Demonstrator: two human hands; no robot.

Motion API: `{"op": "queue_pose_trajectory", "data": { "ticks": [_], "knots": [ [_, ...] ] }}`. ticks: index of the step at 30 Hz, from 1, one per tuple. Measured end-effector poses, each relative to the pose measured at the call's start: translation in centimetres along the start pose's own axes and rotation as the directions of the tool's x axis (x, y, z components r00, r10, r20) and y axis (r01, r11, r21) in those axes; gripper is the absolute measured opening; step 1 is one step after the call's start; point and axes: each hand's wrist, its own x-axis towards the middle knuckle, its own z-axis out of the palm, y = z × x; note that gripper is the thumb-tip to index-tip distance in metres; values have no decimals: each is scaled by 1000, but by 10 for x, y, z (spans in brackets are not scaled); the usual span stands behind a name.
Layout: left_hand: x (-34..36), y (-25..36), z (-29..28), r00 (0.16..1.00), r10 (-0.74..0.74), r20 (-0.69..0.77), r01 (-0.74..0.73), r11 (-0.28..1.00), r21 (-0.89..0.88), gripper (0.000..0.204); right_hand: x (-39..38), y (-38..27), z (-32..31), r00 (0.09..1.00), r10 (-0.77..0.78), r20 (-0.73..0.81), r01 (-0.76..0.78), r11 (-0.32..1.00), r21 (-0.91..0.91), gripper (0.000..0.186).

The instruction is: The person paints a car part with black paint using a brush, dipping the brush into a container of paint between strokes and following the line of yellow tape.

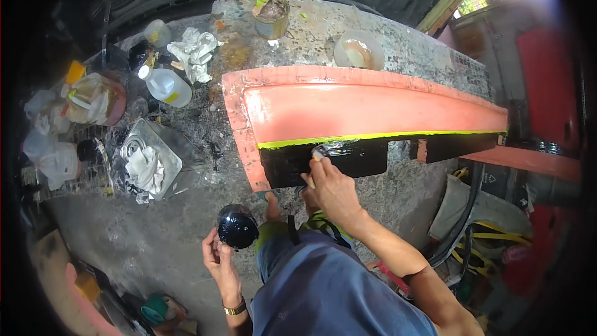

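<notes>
A long pinkish-orange panel (336,109) lies across the worktable in front of me, with a bright yellow-green tape line (373,135) along it. The band below that line is wet, glossy black (364,160). My right hand (336,190) is closed around a small paintbrush (319,152), its tip against the black band just under the tape; the fingers hide most of its handle. Low and to the left, short of the table edge, my left hand (216,254) grips a round container of black paint (238,229), keeping it roughly level.
Left on the stained table (199,124) are a metal can (152,155) topped with crumpled cloth, a white-capped plastic bottle (166,87), white rags (196,53) and cloudy containers. Behind the panel stand an open tin (271,17) and a translucent bowl (359,50). Car parts (497,218) crowd the right.
</notes>
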Motion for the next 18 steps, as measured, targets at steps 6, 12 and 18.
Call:
{"op": "queue_pose_trajectory", "data": {
  "ticks": [6, 12, 18],
  "knots": [
    [3, 0, -2, 1000, -17, 3, 17, 1000, 21, 44, 13, -2, 6, 971, 194, -139, -58, 756, 652, 23],
    [2, 3, 9, 999, -1, 34, 1, 1000, 1, 44, -2, 85, -6, 780, 594, 198, -377, 194, 905, 27],
    [3, 5, 18, 998, -29, 48, 28, 999, 38, 45, -38, 161, -24, 684, 700, 204, -397, 123, 910, 28]
  ]
}}
